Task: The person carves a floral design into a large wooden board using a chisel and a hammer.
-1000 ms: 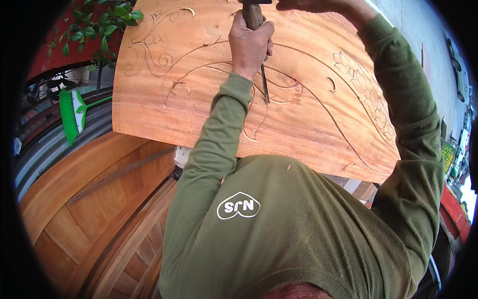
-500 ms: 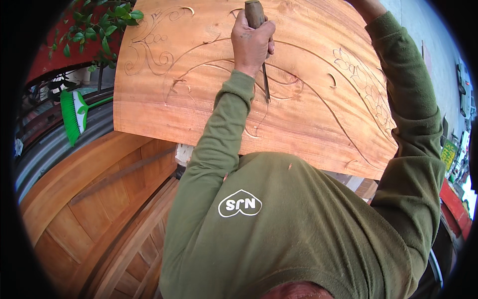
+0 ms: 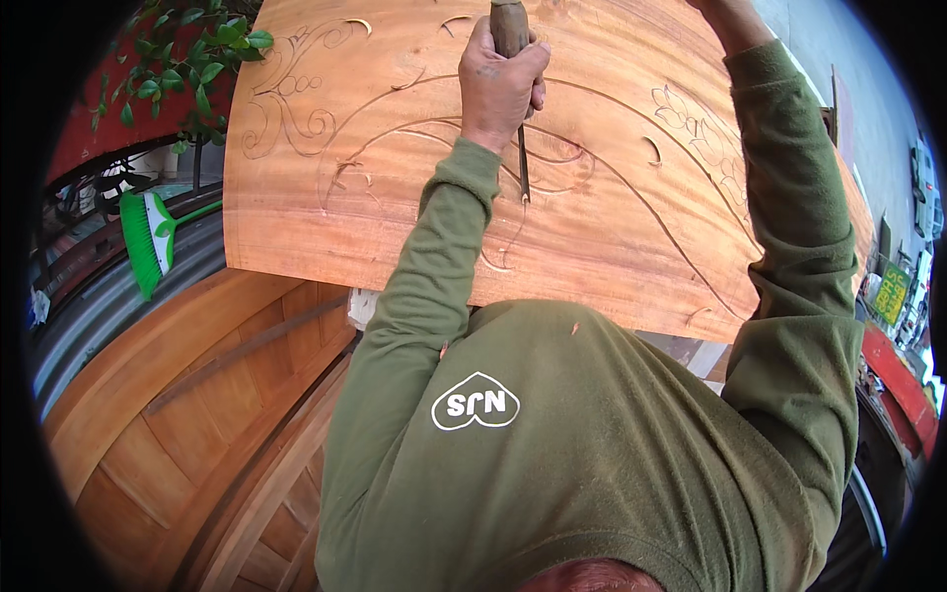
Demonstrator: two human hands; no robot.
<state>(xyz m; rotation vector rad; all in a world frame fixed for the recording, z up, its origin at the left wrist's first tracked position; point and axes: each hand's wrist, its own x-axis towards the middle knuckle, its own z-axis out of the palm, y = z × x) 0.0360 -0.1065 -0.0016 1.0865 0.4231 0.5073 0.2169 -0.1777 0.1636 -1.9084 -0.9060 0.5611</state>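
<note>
My left hand (image 3: 500, 97) is wrapped round the wooden handle of a carving chisel (image 3: 510, 32), thumb along its side. The thin dark blade points down toward me, its tip on a curved pencil line of the broad wooden panel (image 3: 612, 281). A tiny pale chip shows at the tip. Long curved grooves are cut into the panel, and scrolls and flowers are drawn on it in pencil. Of my right hand (image 3: 725, 20), only the wrist end shows at the top edge, beyond the green sleeve; its fingers and anything in them are out of the picture.
Curled wood shavings (image 3: 652, 151) lie on the panel. At the left are a green-and-white broom head (image 3: 148, 242) and a leafy plant (image 3: 192, 74). Panelled wooden doors (image 3: 197, 395) lean at lower left. Vehicles (image 3: 924, 187) stand beyond the right side.
The chisel's tip has shifted slightly left and the blade stands a little straighter. My right forearm has moved slightly left over the panel. The left hand keeps its grip.
</note>
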